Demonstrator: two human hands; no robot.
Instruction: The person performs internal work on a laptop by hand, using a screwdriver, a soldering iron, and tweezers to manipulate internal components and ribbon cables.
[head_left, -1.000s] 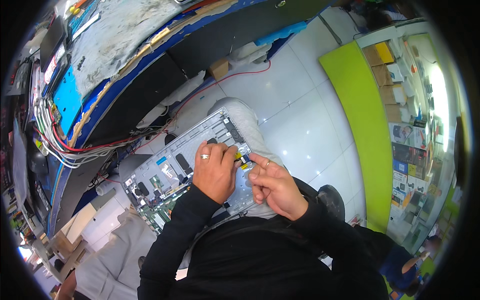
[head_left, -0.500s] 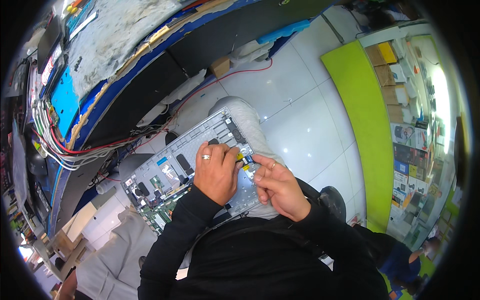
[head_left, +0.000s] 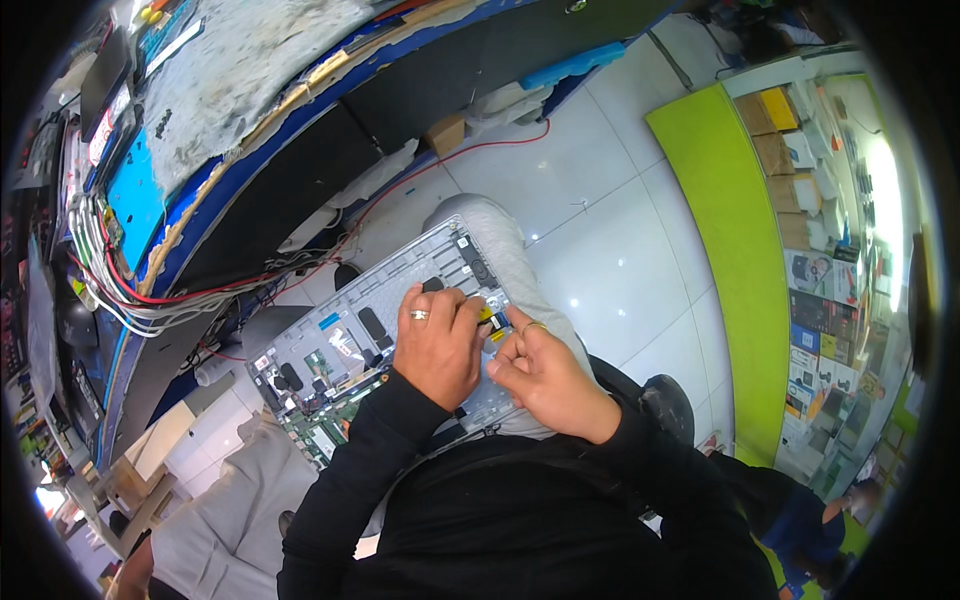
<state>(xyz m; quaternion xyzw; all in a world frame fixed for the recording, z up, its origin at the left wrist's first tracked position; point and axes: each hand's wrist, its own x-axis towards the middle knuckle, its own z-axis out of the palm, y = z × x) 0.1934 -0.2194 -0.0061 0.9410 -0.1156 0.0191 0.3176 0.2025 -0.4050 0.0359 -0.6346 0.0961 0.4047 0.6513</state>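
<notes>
An opened silver laptop casing [head_left: 400, 282] lies tilted across my lap, its inside facing up. A green circuit board [head_left: 348, 408] shows along its lower left, partly under my left forearm. My left hand [head_left: 437, 350], with a ring on it, rests over the casing; its fingers are bent and closed at a small blue-and-black part with yellow patches [head_left: 494, 322]. From the other side, my right hand [head_left: 556, 388] has its index fingertip against that part, with the thumb and remaining fingers curled. The exact contact is partly hidden behind the fingers.
Left of me stands a workbench with a worn grey mat [head_left: 225, 85] and a bundle of cables [head_left: 170, 315] hanging from its edge. A red cable [head_left: 470, 147] runs over the tiled floor [head_left: 590, 240]. At right is a green-edged display case [head_left: 715, 190] with boxed goods.
My right thumb and curled fingers have shifted left, nearer my left hand. The index finger stays at the small part. My left hand has barely moved.
</notes>
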